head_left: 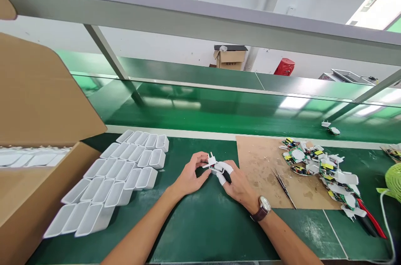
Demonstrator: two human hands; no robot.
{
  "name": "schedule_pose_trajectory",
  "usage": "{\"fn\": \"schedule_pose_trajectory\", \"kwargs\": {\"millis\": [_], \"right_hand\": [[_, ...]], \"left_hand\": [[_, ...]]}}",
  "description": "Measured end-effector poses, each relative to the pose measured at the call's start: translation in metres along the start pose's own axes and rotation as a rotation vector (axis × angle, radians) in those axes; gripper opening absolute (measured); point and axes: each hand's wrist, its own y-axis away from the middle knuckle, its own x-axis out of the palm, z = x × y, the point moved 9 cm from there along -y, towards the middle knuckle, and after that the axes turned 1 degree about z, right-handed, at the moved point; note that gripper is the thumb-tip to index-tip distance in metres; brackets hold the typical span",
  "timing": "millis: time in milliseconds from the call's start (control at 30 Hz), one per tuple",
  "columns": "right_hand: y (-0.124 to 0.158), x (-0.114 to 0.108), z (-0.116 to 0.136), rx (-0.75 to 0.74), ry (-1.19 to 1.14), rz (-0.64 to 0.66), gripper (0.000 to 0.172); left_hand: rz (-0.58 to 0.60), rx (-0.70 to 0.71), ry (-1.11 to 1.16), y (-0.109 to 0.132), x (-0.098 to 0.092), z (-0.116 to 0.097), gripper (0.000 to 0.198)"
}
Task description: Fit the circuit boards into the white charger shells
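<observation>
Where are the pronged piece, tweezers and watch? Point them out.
Pronged piece (212, 160): head view, on its white body.
Tweezers (285, 190): head view, about midway along their length.
Watch (265, 203): head view, on the dial.

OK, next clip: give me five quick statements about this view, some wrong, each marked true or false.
1. The left hand and right hand both hold a small white part. True.
2. The watch is on the left wrist. False: the watch is on the right wrist.
3. The tweezers lie on a brown sheet. True.
4. Rows of white cases stand to the right of the hands. False: the white cases are to the left.
5. The circuit boards are piled to the right of the tweezers. True.
</observation>
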Motion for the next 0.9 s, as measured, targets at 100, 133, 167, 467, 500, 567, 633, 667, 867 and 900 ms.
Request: {"fn": "schedule_pose_trajectory", "kwargs": {"millis": [100, 133, 167, 467, 500, 567, 633, 667, 867, 900], "right_hand": [[0.001, 0.001, -0.026, 0.21, -0.382, -0.093, 0.03], [0.002, 0.005, -0.033, 0.273, -0.523, -0.098, 0.03], [0.002, 0.011, -0.039, 0.327, -0.649, -0.087, 0.031], [0.009, 0.007, -0.041, 0.451, -0.654, -0.185, 0.04], [0.009, 0.0, -0.037, 0.43, -0.52, -0.207, 0.038], [0.008, -0.01, -0.025, 0.36, -0.263, -0.203, 0.036], [0.007, -0.012, -0.017, 0.294, -0.097, -0.164, 0.041], [0.006, -0.011, -0.015, 0.28, -0.058, -0.147, 0.044], [0.007, 0.007, -0.023, 0.309, -0.201, -0.005, 0.084], [0.007, 0.01, -0.023, 0.305, -0.252, 0.033, 0.089]], "left_hand": [[-0.029, -0.02, 0.067, -0.001, -0.002, 0.002, 0.039], [-0.03, -0.034, 0.1, -0.002, -0.001, 0.002, 0.04], [-0.03, -0.053, 0.132, -0.002, 0.0, 0.003, 0.042], [-0.154, -0.17, 0.205, -0.003, -0.002, 0.005, 0.056], [-0.153, -0.179, 0.209, -0.003, -0.002, 0.006, 0.058], [-0.125, -0.187, 0.169, -0.003, 0.0, 0.006, 0.056], [-0.065, -0.151, 0.106, -0.004, 0.004, 0.003, 0.048], [-0.021, -0.113, 0.078, -0.004, 0.007, -0.002, 0.043], [0.301, 0.179, -0.158, -0.001, 0.035, -0.034, 0.044], [0.33, 0.21, -0.192, 0.001, 0.038, -0.037, 0.045]]}}
